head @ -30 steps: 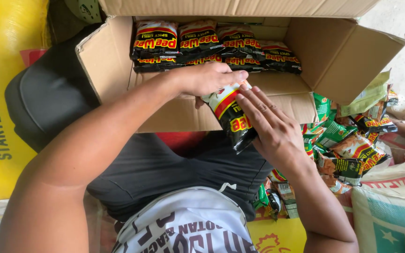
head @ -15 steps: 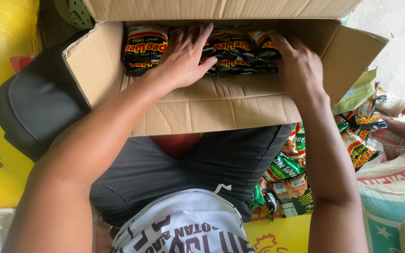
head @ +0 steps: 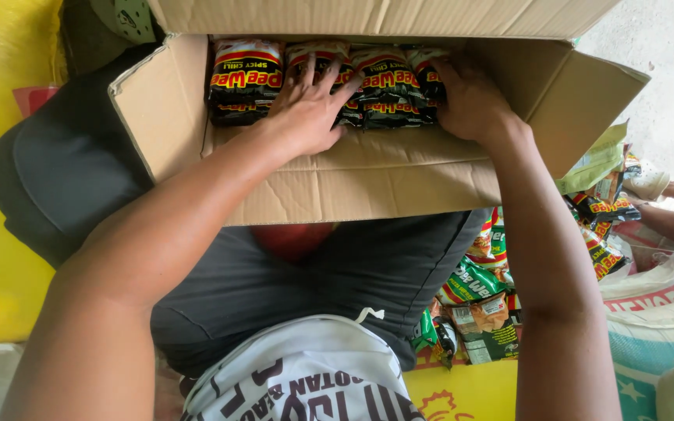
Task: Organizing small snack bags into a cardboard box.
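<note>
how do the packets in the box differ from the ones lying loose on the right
The packets in the box are black and red, packed in a tidy row, with both hands on them. The loose packets are a mix of green and dark ones, heaped at odd angles beside the person's leg, untouched. Both are small glossy snack packets.

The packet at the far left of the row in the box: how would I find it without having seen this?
Start at the open cardboard box on the person's lap. Inside, a row of red, yellow and black snack packets runs across; the left hand rests on its middle. The leftmost packet lies beside that hand, the only one fully uncovered, touching the box's left wall.
</note>
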